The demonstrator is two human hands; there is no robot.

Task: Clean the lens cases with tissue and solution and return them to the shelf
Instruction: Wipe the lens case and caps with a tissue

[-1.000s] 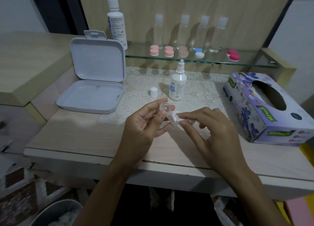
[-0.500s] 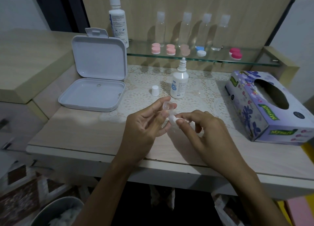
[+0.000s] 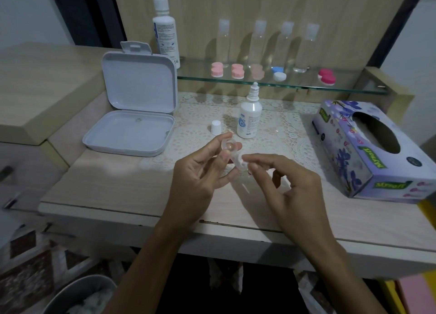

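A clear, twin-well plastic lens case [image 3: 232, 152] is held tilted above the table, just in front of the small white solution bottle [image 3: 249, 119], which stands upright and uncapped on the lace mat. A wad of white tissue [image 3: 243, 160] is pressed into the case's lower well; the upper well faces the camera, open. On the glass shelf [image 3: 295, 85] behind the bottle lie five capped cases: three pale pink [image 3: 237, 70], one blue-and-white [image 3: 278, 73], one magenta [image 3: 327, 76].
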